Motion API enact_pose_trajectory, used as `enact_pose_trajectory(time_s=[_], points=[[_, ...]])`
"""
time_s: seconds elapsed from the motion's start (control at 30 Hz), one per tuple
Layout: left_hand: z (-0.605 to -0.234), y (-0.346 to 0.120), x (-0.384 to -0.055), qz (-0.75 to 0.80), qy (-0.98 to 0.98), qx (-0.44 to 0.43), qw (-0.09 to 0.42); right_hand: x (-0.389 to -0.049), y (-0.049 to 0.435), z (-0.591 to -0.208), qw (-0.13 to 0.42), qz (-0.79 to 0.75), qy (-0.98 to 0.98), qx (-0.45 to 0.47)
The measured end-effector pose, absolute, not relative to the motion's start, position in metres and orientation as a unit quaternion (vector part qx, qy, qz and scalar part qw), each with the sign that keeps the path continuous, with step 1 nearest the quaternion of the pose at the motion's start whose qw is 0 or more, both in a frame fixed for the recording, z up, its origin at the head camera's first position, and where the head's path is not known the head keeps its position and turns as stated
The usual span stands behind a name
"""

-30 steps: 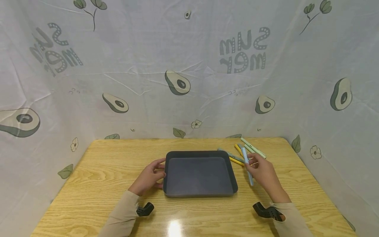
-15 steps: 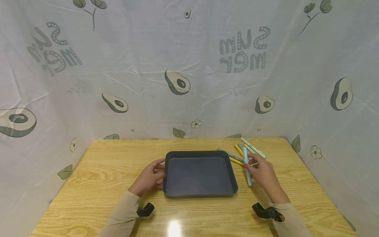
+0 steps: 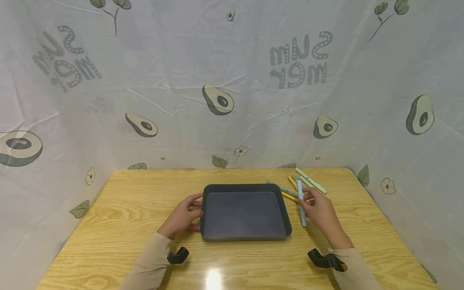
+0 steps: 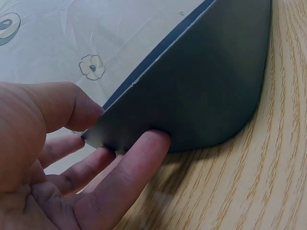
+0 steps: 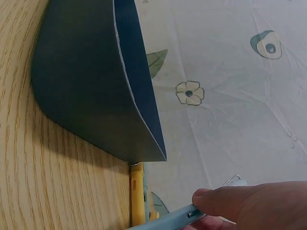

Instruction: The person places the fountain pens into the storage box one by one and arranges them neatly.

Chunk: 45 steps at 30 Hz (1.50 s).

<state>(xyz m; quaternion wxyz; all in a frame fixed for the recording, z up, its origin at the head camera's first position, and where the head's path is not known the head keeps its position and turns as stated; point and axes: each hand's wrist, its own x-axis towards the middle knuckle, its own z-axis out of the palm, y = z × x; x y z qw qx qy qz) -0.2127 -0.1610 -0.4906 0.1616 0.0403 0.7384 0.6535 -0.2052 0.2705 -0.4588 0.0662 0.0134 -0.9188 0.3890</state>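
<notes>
A dark grey rectangular tray (image 3: 246,233) lies on the table, its inside bare. My left hand (image 3: 184,217) is at its left side; in the left wrist view the fingertips (image 4: 152,143) rest against the outer wall and the thumb lies right at the rim. Right of the tray, my right hand (image 3: 318,207) pinches a slim light-blue pen-like stick (image 3: 303,215) between thumb and fingers. The stick (image 5: 168,219) shows a small slot and a thin wire loop at one end in the right wrist view; the fingers under it are partly hidden.
Several similar sticks lie in a loose pile behind the right hand: green (image 3: 314,184), yellow (image 3: 290,196) and grey-blue (image 3: 277,185). A white curtain with avocado prints (image 3: 232,133) hangs behind the wooden table (image 3: 145,193). Black camera mounts (image 3: 320,259) sit at both wrists.
The light-blue stick has turned slightly in my right hand, its near end swinging left toward the tray. My left hand and the tray have stayed put.
</notes>
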Motion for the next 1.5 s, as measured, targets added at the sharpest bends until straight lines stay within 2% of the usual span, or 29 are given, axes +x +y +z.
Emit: enact_pose_trajectory(time_s=[0.47,1.2,1.5], points=[[-0.491,-0.163,-0.211,0.665,0.728,0.036,0.161,-0.205,0.261,-0.455,0.063,0.423,-0.904,0.010],[-0.495,-0.161,-0.213,0.669,0.724,0.035,0.161,-0.203,0.259,-0.462,0.146,0.412,-0.898,0.043],[-0.498,-0.161,-0.214,0.670,0.723,0.043,0.161,-0.201,0.255,-0.457,0.117,0.435,-0.892,0.035]])
